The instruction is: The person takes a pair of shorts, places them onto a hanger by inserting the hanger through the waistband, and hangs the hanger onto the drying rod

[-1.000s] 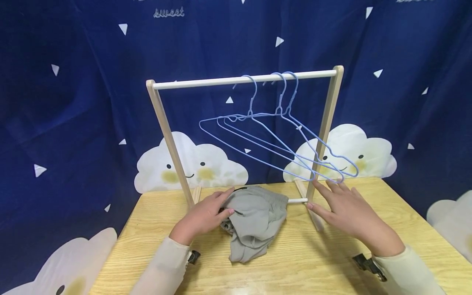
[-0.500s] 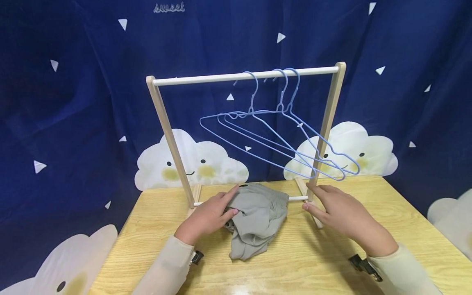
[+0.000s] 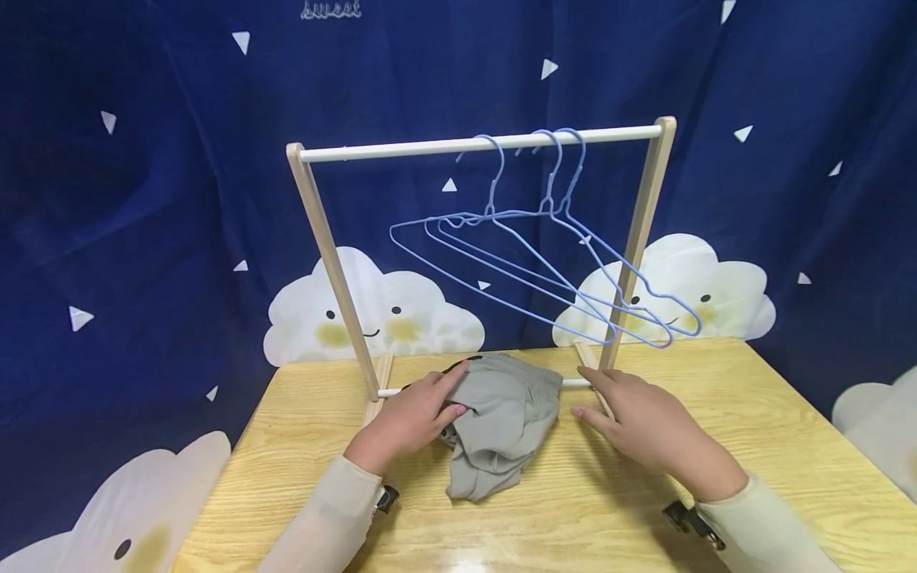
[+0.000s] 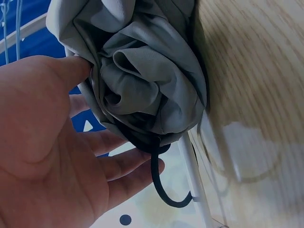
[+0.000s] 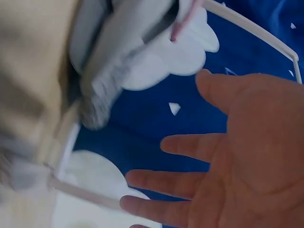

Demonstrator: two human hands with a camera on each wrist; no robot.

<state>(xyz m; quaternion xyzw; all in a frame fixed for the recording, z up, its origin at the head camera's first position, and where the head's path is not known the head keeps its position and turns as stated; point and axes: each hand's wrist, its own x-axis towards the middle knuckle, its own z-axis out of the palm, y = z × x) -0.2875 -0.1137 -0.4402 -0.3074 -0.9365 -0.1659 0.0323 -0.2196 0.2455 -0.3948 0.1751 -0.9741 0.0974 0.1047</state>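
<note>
A crumpled grey fabric garment (image 3: 501,426) lies on the light wooden desk (image 3: 752,414), bunched against the lower white rail of a small wooden clothes rack (image 3: 315,231) at the far middle of the desk. The left hand (image 3: 411,418) rests on the garment's left side, thumb and fingers spread loosely over the folds — the left wrist view shows the fingers (image 4: 118,164) straight beneath the cloth and the thumb against it, with a thin black cord (image 4: 164,190) looping out under the bundle. The right hand (image 3: 645,422) hovers just right of the garment, near the rack's right foot, palm down with fingers extended and holding nothing. Three light blue wire hangers (image 3: 544,270) hang from the white top bar (image 3: 401,147), tilted down to the right.
</note>
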